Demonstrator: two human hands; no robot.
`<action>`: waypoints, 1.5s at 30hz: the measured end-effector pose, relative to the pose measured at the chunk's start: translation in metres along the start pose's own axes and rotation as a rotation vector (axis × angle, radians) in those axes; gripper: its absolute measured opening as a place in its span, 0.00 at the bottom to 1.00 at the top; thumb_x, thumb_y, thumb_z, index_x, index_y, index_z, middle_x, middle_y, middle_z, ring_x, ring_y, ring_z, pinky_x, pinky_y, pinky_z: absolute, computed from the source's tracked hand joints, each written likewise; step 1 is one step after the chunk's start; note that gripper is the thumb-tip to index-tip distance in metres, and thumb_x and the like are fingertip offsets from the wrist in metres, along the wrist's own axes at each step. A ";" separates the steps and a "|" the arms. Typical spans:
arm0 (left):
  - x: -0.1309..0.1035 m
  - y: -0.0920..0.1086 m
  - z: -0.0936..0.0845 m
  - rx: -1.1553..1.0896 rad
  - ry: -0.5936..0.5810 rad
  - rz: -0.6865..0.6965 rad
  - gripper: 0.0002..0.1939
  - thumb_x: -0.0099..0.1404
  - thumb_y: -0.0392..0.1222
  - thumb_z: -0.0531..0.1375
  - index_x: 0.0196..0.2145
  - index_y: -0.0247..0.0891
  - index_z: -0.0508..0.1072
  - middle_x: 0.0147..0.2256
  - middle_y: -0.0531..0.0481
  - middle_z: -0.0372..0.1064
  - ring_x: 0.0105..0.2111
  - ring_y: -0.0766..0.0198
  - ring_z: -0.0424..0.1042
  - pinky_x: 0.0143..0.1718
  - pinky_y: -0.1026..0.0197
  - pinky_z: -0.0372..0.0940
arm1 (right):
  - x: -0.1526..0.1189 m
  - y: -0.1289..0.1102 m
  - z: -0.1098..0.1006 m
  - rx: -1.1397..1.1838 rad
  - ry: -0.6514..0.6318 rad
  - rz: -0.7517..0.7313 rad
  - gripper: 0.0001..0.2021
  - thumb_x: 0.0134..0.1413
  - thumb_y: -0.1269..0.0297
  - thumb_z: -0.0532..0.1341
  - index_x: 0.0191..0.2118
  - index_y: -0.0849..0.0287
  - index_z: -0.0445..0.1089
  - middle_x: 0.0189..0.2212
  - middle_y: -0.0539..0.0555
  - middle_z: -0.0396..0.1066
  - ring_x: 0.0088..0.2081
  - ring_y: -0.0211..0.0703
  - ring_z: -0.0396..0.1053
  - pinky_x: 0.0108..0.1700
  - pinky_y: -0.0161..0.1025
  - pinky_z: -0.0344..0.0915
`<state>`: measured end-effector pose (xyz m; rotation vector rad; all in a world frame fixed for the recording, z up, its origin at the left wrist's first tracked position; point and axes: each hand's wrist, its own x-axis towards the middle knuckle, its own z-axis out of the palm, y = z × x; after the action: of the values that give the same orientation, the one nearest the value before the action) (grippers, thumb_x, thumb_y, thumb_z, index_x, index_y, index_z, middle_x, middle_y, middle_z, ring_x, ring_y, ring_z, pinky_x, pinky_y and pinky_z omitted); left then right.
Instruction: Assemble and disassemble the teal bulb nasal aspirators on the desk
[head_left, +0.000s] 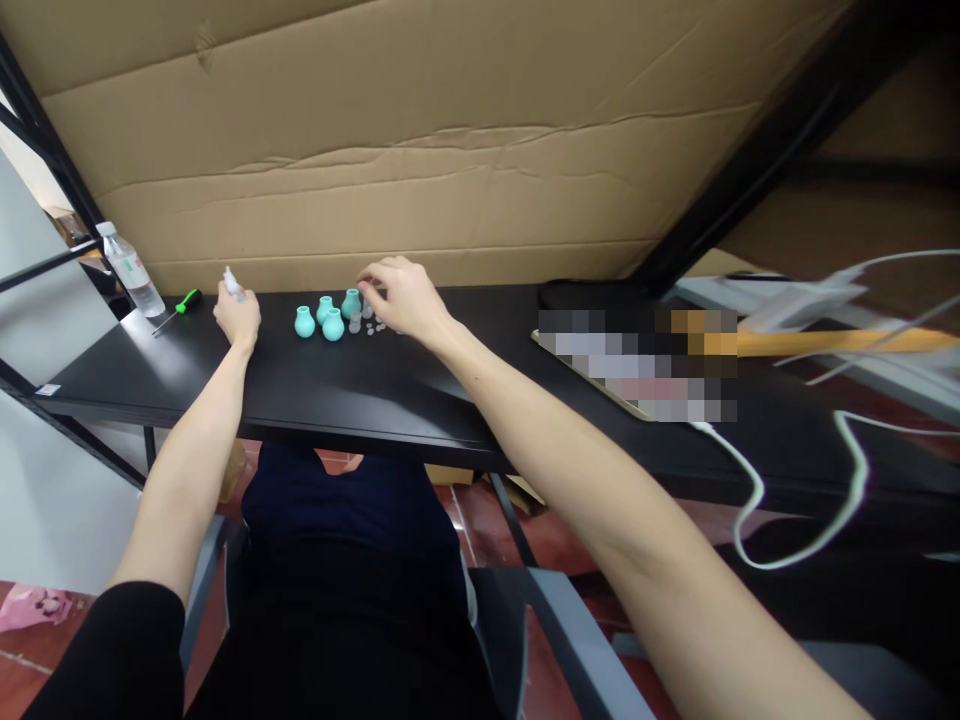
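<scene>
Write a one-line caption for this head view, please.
Head view: the left hand grips a small white-tipped bottle; the right hand reaches beside four turquoise vase-shaped pieces on a black table.

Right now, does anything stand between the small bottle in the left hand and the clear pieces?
Yes: four teal pots stand on the black table between the left hand, which holds the small bottle, and the clear pieces near the right hand.

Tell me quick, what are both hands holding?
Left hand: closed, holding a bottle.
Right hand: by a pot, can't tell if holding anything.
</scene>
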<state>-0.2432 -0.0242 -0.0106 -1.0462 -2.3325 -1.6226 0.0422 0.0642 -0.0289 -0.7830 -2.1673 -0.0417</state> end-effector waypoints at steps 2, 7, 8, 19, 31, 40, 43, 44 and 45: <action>-0.004 0.001 0.000 0.058 -0.027 0.046 0.12 0.80 0.30 0.62 0.55 0.40 0.80 0.60 0.38 0.86 0.67 0.45 0.85 0.76 0.48 0.74 | 0.000 -0.002 0.001 0.012 0.023 -0.003 0.15 0.81 0.65 0.58 0.53 0.57 0.85 0.52 0.68 0.88 0.58 0.69 0.84 0.66 0.65 0.79; -0.008 0.004 -0.008 0.160 -0.003 -0.119 0.20 0.82 0.33 0.61 0.67 0.37 0.80 0.78 0.29 0.68 0.66 0.43 0.86 0.73 0.46 0.78 | -0.002 -0.002 0.002 0.008 0.018 -0.015 0.15 0.81 0.62 0.59 0.52 0.56 0.85 0.52 0.69 0.88 0.58 0.71 0.83 0.65 0.67 0.78; -0.008 0.004 -0.009 0.187 -0.045 -0.138 0.21 0.82 0.33 0.61 0.68 0.37 0.81 0.78 0.28 0.68 0.67 0.42 0.86 0.74 0.45 0.77 | -0.002 -0.001 0.002 0.007 0.012 -0.017 0.15 0.81 0.62 0.59 0.52 0.56 0.85 0.52 0.69 0.88 0.58 0.71 0.83 0.65 0.67 0.78; -0.011 0.010 -0.009 0.280 -0.132 -0.131 0.25 0.84 0.34 0.60 0.73 0.35 0.81 0.76 0.26 0.72 0.75 0.39 0.80 0.78 0.44 0.74 | -0.003 -0.005 -0.002 -0.026 -0.025 0.000 0.16 0.78 0.65 0.58 0.52 0.58 0.85 0.52 0.69 0.88 0.58 0.70 0.82 0.65 0.65 0.77; -0.004 0.000 -0.003 0.051 -0.036 -0.171 0.20 0.79 0.32 0.62 0.64 0.38 0.82 0.73 0.25 0.70 0.69 0.35 0.83 0.77 0.37 0.73 | -0.001 -0.008 -0.004 0.009 0.008 -0.008 0.17 0.80 0.62 0.57 0.49 0.54 0.86 0.49 0.67 0.88 0.56 0.69 0.81 0.64 0.65 0.77; -0.002 0.000 -0.003 0.048 0.001 -0.181 0.15 0.80 0.32 0.63 0.60 0.35 0.82 0.73 0.25 0.68 0.66 0.39 0.86 0.76 0.40 0.75 | 0.000 -0.014 -0.009 0.021 -0.018 0.008 0.18 0.81 0.59 0.57 0.50 0.55 0.86 0.48 0.68 0.88 0.55 0.71 0.83 0.64 0.66 0.77; -0.004 0.003 -0.005 0.040 0.028 -0.181 0.14 0.81 0.31 0.63 0.60 0.34 0.82 0.73 0.26 0.69 0.68 0.41 0.84 0.78 0.44 0.74 | 0.001 -0.017 -0.010 0.028 -0.003 0.037 0.18 0.83 0.57 0.56 0.51 0.56 0.85 0.48 0.68 0.89 0.55 0.69 0.84 0.64 0.63 0.77; -0.004 0.003 -0.005 0.035 0.037 -0.170 0.14 0.81 0.30 0.63 0.60 0.34 0.82 0.73 0.26 0.69 0.69 0.42 0.83 0.79 0.45 0.73 | 0.001 -0.018 -0.010 0.041 0.006 0.043 0.18 0.83 0.57 0.57 0.51 0.56 0.85 0.48 0.68 0.89 0.54 0.68 0.85 0.64 0.61 0.77; -0.005 0.004 -0.006 0.033 0.046 -0.145 0.14 0.82 0.30 0.62 0.59 0.34 0.82 0.72 0.27 0.70 0.69 0.43 0.83 0.79 0.47 0.73 | 0.001 -0.018 -0.010 0.063 0.018 0.047 0.18 0.84 0.56 0.57 0.51 0.55 0.85 0.47 0.67 0.89 0.52 0.67 0.86 0.63 0.60 0.77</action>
<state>-0.2387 -0.0305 -0.0073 -0.8418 -2.4465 -1.6316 0.0385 0.0473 -0.0172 -0.7938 -2.1217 0.0433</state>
